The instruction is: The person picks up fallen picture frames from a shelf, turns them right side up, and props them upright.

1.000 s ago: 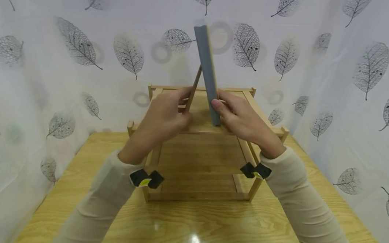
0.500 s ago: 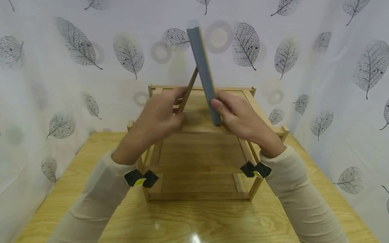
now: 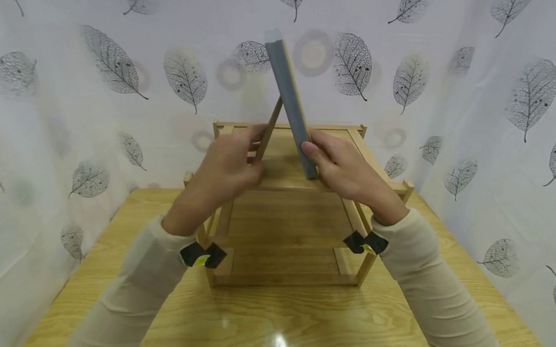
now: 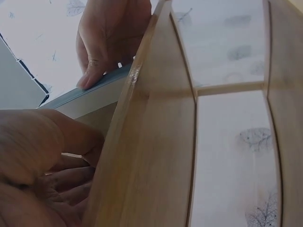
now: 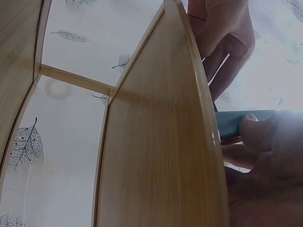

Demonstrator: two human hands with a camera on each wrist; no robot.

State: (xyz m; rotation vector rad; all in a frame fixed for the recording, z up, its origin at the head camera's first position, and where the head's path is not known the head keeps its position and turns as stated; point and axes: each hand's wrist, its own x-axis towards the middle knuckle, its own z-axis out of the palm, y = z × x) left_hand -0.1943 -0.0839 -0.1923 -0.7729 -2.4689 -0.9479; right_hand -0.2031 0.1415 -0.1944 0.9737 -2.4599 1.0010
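Note:
In the head view my right hand [image 3: 343,162] grips the lower part of a book [image 3: 284,84] with a blue-grey spine, thumb on the spine. The book stands tilted to the left over the top of a wooden rack [image 3: 289,209]. A thin wooden board [image 3: 272,124] slants against the book's left side, and my left hand [image 3: 230,160] holds it near its lower end. In the left wrist view the rack's shelf edge [image 4: 142,66] hides part of the book. The right wrist view shows the right thumb [image 5: 251,125] on the spine.
The rack has lower shelves [image 3: 282,262] and stands on a wood-grain table [image 3: 248,322]. A corner post [image 3: 405,188] rises at its near right. White sheeting with leaf prints [image 3: 472,105] hangs behind and at both sides.
The book's top has tipped to the left, and the left hand with the thin board has shifted left. The right hand has stayed nearly in place; the last half second shows little movement.

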